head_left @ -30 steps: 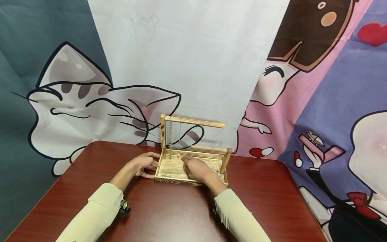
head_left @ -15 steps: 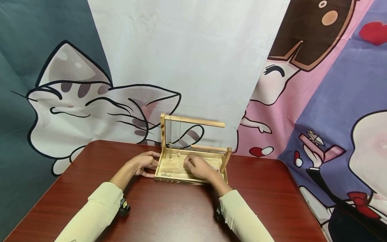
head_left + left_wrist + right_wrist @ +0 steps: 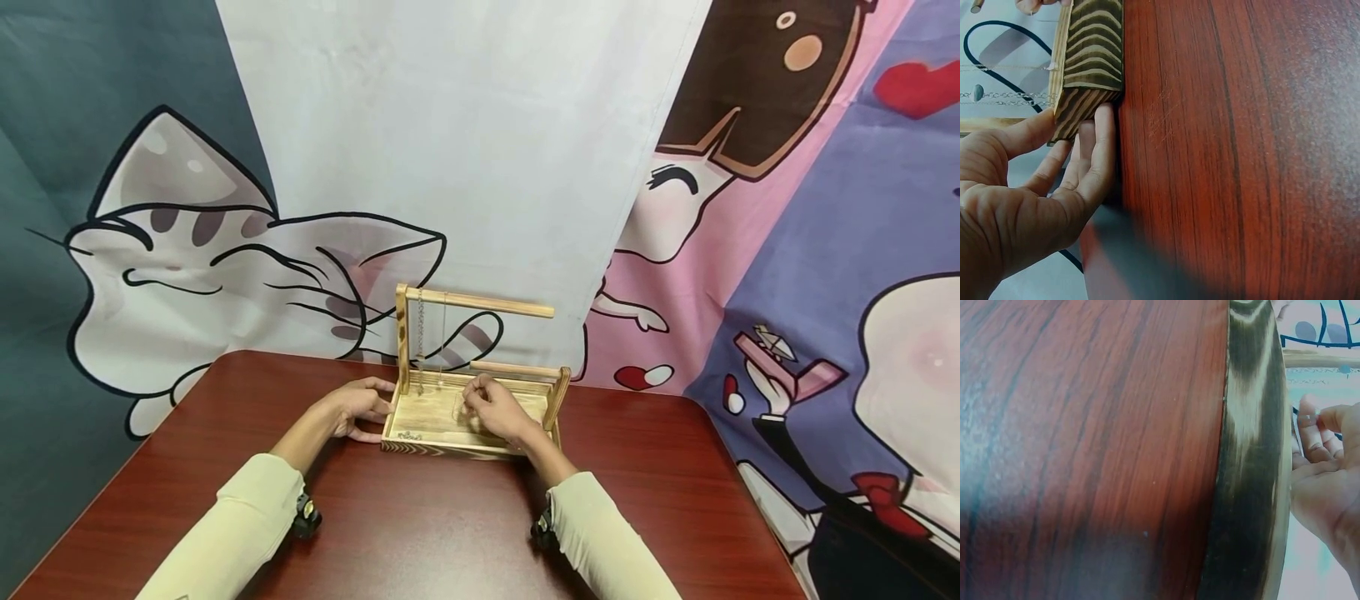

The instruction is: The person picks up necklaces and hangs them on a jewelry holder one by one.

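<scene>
A wooden jewelry stand (image 3: 429, 450) has a tray base with two rods above it. My left hand (image 3: 360, 407) holds its left end; in the left wrist view the thumb meets the rim and the fingers (image 3: 1105, 134) lie against the patterned end. Over the tray, my right hand (image 3: 497, 408) pinches a very thin necklace (image 3: 454, 406) between thumb and fingertips, and part of it dangles left of them. From the upper rod (image 3: 495, 303) hang a chunky chain necklace (image 3: 421, 333) and a fine necklace (image 3: 443, 337). A small silvery heap (image 3: 408, 436) lies in the tray's front left corner.
The stand sits near the far edge of a red-brown table (image 3: 435, 525). Close behind hangs a cartoon-printed cloth (image 3: 480, 167). A shorter, lower rod (image 3: 517, 369) runs from the right post (image 3: 558, 400) at the back of the tray.
My right hand has shifted a little to the right and back with the thin necklace in its fingertips. Small pieces at the tray's right are now hidden behind it. The left hand stays put.
</scene>
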A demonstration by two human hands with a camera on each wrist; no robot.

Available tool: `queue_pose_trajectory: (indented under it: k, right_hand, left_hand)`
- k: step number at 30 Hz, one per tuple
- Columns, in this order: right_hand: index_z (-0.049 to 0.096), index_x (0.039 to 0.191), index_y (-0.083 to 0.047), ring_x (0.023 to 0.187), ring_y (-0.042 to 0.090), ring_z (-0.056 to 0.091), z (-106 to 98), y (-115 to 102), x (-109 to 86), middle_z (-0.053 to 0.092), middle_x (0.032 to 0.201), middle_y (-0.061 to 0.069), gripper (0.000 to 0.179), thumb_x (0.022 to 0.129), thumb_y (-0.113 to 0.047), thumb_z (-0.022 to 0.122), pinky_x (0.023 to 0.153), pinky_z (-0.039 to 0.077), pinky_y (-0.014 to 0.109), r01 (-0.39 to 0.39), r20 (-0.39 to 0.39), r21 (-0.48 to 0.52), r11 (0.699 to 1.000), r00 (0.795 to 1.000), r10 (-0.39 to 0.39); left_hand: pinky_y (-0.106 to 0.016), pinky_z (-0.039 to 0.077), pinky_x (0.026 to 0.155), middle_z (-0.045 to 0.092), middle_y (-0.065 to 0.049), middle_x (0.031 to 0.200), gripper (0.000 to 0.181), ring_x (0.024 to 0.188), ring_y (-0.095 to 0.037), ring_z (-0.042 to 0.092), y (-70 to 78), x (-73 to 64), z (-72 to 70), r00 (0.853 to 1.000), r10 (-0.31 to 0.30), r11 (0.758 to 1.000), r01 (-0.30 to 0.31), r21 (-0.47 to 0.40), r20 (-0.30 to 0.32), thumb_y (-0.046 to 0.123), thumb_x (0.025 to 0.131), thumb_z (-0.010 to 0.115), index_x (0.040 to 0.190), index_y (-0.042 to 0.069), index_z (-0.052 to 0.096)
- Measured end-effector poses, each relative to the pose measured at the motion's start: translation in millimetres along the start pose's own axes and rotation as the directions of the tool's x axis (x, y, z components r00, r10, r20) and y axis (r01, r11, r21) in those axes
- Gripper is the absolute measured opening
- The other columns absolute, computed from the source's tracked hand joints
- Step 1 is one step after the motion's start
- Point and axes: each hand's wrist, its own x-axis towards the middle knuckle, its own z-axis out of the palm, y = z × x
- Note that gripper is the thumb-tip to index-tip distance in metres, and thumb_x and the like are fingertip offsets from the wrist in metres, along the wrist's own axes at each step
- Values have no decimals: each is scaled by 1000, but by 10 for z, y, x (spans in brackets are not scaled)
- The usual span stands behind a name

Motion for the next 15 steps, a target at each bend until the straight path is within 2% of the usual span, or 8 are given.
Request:
queue_pose_trajectory:
  k: [3,7,11,15]
  right_hand:
    - [66,114,2,84,24,74,25,-3,-5,73,95,17,16,113,-13,59,73,56,22,-10,-1,-12,1000,1000,10]
    - [71,112,-2,71,12,63,45,-18,-17,65,85,1,13,103,-11,68,70,51,21,2,-2,-123,992,1000,-2]
    - [72,112,-5,64,6,49,61,-15,-16,51,76,-7,18,94,-3,69,66,44,23,65,-28,-254,965,997,-74]
    - [73,113,-9,61,3,41,83,5,-6,45,70,-10,22,94,-2,66,64,41,24,90,-90,-369,925,987,-132]
  left_hand:
    - [-47,69,87,69,-23,142,63,123,-31,70,-8,4,-2,1000,-1,1000,1,-5,2,1,106,62,165,4,39]
    - [-47,69,88,68,-24,144,64,124,-31,70,-18,7,-2,1000,2,1000,-2,-8,0,0,106,63,164,4,38]
    - [-47,69,88,67,-25,146,64,124,-31,70,-6,-9,2,1000,7,1000,-7,-7,-2,1,106,63,164,4,38]
    - [-47,69,88,70,-23,140,63,122,-30,71,-13,-10,-3,1000,10,1000,-10,2,-6,1,106,63,165,3,39]
